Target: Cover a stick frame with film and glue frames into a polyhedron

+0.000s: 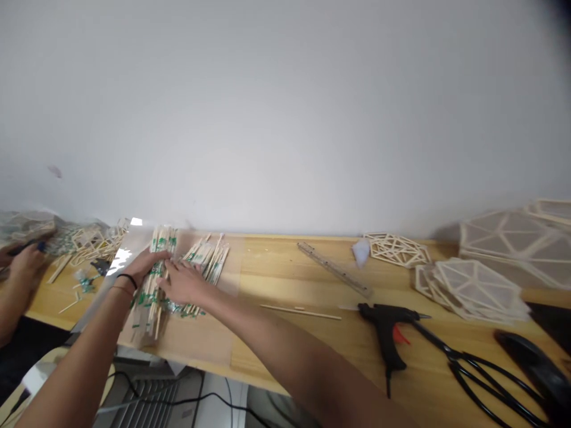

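Note:
Paper-wrapped chopsticks (154,297) with green print lie in a long bunch on a clear plastic sheet at the left of the table. My left hand (143,264), with a black band at the wrist, grips this bunch at its upper left, fingers reaching across it. My right hand (185,282) rests with fingers spread at the bunch's right side, touching it. Just beyond that hand is a second, looser pile of wrapped chopsticks (216,261). The undersides of both hands are hidden.
At the right are a black glue gun (383,330), black scissors (482,374), a computer mouse (535,362) and stick-framed panels (477,285). A clear ruler (332,267) and thin sticks (303,312) lie mid-table. A co-worker's hand (27,261) works at far left.

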Available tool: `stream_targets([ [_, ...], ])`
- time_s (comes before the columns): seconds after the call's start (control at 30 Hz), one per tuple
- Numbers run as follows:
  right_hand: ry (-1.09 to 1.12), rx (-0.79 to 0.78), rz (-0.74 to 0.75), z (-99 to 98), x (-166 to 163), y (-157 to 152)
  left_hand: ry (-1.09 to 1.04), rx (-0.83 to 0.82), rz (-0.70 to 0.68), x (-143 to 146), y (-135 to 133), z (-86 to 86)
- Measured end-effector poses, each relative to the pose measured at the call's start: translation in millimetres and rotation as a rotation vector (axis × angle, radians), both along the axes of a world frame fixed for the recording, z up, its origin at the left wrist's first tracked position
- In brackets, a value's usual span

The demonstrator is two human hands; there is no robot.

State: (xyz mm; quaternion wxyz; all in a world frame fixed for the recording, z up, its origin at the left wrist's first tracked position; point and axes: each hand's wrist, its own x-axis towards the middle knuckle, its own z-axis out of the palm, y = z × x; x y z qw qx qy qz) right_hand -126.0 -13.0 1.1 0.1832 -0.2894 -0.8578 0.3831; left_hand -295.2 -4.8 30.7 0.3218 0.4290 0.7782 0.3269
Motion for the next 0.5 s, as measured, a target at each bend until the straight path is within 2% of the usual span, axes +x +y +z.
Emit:
stream_targets([
  [0.13,-0.072,0.124,0.051,5.0,10,8,0.281,-0.09,0.045,-15,15,-15.0],
  [0.23,-0.084,0.183,0.076,13.9,44,18,0.406,-0.13,0.006,-19,22,-29.3],
  [0.37,-0.172,0.179,-0.021,18.0,135,29,0.501,-0.151,-0.083,-16,18,-43.7],
  [0.5,-0.357,0.119,-0.179,2.6,231,10,0.696,-0.215,-0.134,-1,7,-49.5],
])
